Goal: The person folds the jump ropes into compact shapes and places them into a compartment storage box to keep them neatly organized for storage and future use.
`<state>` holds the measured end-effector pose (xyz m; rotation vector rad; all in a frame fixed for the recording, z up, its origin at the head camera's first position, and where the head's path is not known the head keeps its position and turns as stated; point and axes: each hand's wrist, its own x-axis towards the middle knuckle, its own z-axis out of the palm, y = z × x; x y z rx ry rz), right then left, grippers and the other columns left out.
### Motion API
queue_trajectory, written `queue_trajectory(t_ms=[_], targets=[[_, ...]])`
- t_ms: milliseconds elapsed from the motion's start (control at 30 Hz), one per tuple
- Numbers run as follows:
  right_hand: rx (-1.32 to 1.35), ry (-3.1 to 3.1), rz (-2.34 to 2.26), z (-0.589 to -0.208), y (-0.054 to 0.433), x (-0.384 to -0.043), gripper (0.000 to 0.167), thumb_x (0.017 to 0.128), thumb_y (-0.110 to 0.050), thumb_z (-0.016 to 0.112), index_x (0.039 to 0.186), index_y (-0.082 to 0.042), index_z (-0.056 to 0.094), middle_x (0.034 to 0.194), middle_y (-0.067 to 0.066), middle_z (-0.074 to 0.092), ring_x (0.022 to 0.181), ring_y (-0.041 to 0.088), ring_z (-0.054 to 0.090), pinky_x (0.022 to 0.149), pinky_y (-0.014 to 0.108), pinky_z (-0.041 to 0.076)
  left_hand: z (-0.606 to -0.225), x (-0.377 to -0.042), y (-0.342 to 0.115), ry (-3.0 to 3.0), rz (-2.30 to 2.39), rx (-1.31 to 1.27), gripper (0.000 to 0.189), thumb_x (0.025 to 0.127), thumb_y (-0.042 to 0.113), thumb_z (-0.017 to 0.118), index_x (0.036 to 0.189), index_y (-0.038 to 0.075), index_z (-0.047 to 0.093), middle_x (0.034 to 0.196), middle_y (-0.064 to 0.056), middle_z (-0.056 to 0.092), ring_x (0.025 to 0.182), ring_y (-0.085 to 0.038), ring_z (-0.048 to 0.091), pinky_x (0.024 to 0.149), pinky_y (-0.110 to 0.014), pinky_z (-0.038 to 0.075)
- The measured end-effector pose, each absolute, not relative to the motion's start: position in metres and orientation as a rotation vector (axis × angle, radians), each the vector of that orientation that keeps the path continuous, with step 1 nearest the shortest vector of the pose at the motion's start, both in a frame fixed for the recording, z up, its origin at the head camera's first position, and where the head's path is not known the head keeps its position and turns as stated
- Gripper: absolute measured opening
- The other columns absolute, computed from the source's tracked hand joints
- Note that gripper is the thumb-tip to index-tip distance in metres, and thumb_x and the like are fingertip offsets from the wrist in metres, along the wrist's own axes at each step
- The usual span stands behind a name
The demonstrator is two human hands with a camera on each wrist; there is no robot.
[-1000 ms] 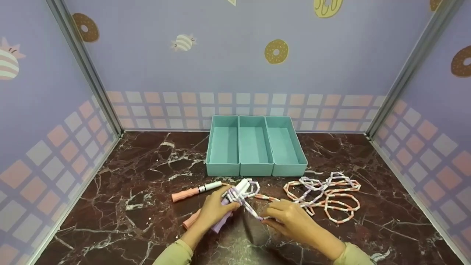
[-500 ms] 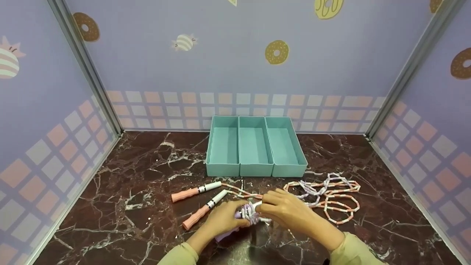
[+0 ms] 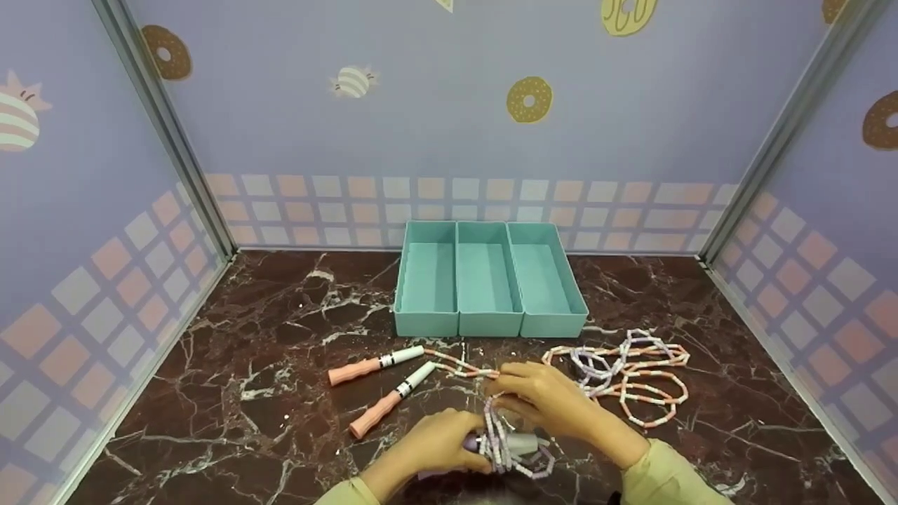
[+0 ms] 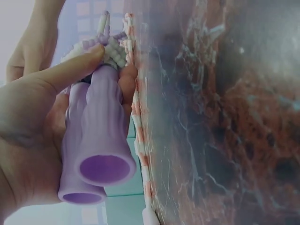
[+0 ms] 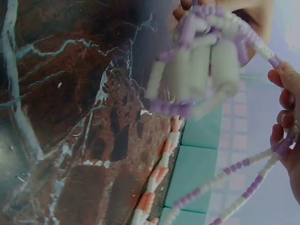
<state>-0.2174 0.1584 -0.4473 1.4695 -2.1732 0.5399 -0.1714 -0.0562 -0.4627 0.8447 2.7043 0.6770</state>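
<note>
My left hand (image 3: pixel 442 443) grips the two purple handles (image 4: pixel 103 126) of a beaded jump rope side by side, their hollow ends facing the left wrist camera. Purple-and-white beaded cord (image 3: pixel 497 442) wraps around the handles' white ends (image 5: pixel 225 65), with a loop hanging past them. My right hand (image 3: pixel 540 398) pinches a stretch of this cord, pulled up from the wrapped part. More of the cord trails below the right fingers in the right wrist view. The rest of the purple-and-white cord (image 3: pixel 596 372) lies loosely looped on the table, right of the right hand.
A second jump rope with orange handles (image 3: pixel 379 408) lies left of centre. Its orange-and-white cord (image 3: pixel 645 423) runs behind the right hand and mixes with the purple loops. A teal three-compartment box (image 3: pixel 491 325) stands behind. Patterned walls (image 3: pixel 449 126) enclose the dark marbled table (image 3: pixel 266 421).
My left hand has moved right and nearer with the purple handles, which now point right. Cord is wound around them. My right hand has drawn cord up away from the handles.
</note>
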Motion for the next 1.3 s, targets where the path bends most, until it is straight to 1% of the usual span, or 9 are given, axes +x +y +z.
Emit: queue_trajectory(t_ms=[233, 400, 600, 733, 833, 900, 1000, 1133, 1300], targets=[[1.444, -2.368, 0.806, -0.458, 0.165, -0.22, 0.013, 0.094, -0.028, 0.065, 0.097, -0.017, 0.071, 0.088, -0.008, 0.067, 0.075, 0.001, 0.062, 0.072, 0.016, 0.054, -0.464, -0.17, -0.057, 2.608, 0.814, 0.99, 0.027, 0.074, 0.036, 0.084, 0.084, 0.019, 0.066, 0.073, 0.016, 0.054, 0.063, 0.003, 0.043, 0.056, -0.014, 0.035], [1.394, -2.453, 1.09, -0.462, 0.169, -0.224, 0.014, 0.095, -0.024, 0.064, 0.098, -0.013, 0.072, 0.09, -0.002, 0.072, 0.082, 0.004, 0.065, 0.078, 0.025, 0.057, -0.466, -0.172, -0.061, 2.566, 0.978, 1.074, 0.027, 0.076, 0.032, 0.084, 0.096, 0.02, 0.069, 0.084, 0.011, 0.068, 0.071, 0.005, 0.05, 0.067, -0.012, 0.044], [1.311, -2.509, 1.369, -0.467, 0.176, -0.231, 0.021, 0.098, -0.016, 0.059, 0.11, -0.008, 0.074, 0.084, 0.009, 0.073, 0.066, -0.006, 0.052, 0.057, 0.021, 0.05, -0.463, -0.174, -0.062, 2.605, 1.085, 1.05, 0.041, 0.078, 0.032, 0.082, 0.117, 0.024, 0.068, 0.1, 0.006, 0.075, 0.082, 0.003, 0.059, 0.078, -0.017, 0.05], [1.265, -2.532, 1.572, -0.469, 0.178, -0.233, 0.022, 0.099, -0.012, 0.058, 0.114, -0.004, 0.072, 0.085, 0.019, 0.072, 0.06, -0.006, 0.048, 0.05, 0.015, 0.044, -0.462, -0.173, -0.061, 2.721, 1.03, 0.992, 0.053, 0.077, 0.035, 0.082, 0.125, 0.028, 0.062, 0.099, 0.005, 0.076, 0.079, -0.001, 0.061, 0.075, -0.02, 0.051], [1.217, -2.534, 1.727, -0.47, 0.178, -0.233, 0.02, 0.098, -0.01, 0.058, 0.112, 0.0, 0.069, 0.078, 0.026, 0.066, 0.059, -0.003, 0.05, 0.049, 0.015, 0.043, -0.462, -0.172, -0.06, 2.755, 1.047, 0.958, 0.061, 0.076, 0.036, 0.083, 0.129, 0.03, 0.053, 0.088, 0.007, 0.076, 0.065, 0.0, 0.055, 0.069, -0.018, 0.048], [1.187, -2.535, 1.811, -0.471, 0.179, -0.233, 0.018, 0.097, -0.01, 0.059, 0.109, 0.003, 0.066, 0.071, 0.024, 0.061, 0.059, -0.001, 0.051, 0.049, 0.015, 0.043, -0.463, -0.172, -0.06, 2.755, 1.076, 0.954, 0.066, 0.076, 0.035, 0.083, 0.131, 0.03, 0.047, 0.078, 0.01, 0.074, 0.055, 0.003, 0.046, 0.063, -0.015, 0.043], [1.163, -2.537, 1.915, -0.475, 0.18, -0.234, 0.017, 0.096, -0.008, 0.06, 0.103, 0.008, 0.06, 0.069, 0.01, 0.06, 0.061, 0.0, 0.053, 0.053, 0.014, 0.044, -0.464, -0.172, -0.059, 2.739, 1.119, 0.965, 0.074, 0.077, 0.035, 0.082, 0.137, 0.032, 0.039, 0.071, 0.012, 0.071, 0.046, 0.003, 0.034, 0.056, -0.014, 0.035], [1.125, -2.569, 1.989, -0.479, 0.182, -0.235, 0.021, 0.096, -0.008, 0.061, 0.1, 0.012, 0.057, 0.073, -0.009, 0.061, 0.062, -0.003, 0.054, 0.057, 0.012, 0.045, -0.465, -0.171, -0.059, 2.768, 1.15, 0.994, 0.082, 0.077, 0.035, 0.082, 0.145, 0.037, 0.036, 0.082, 0.008, 0.076, 0.053, 0.003, 0.05, 0.062, -0.017, 0.045], [1.14, -2.592, 2.062, -0.483, 0.185, -0.236, 0.024, 0.098, -0.01, 0.057, 0.102, 0.013, 0.056, 0.082, -0.01, 0.064, 0.066, -0.004, 0.055, 0.058, 0.011, 0.047, -0.465, -0.171, -0.059, 2.7, 1.26, 1.042, 0.075, 0.079, 0.028, 0.081, 0.143, 0.04, 0.045, 0.097, -0.002, 0.077, 0.056, 0.002, 0.049, 0.059, -0.017, 0.048]])
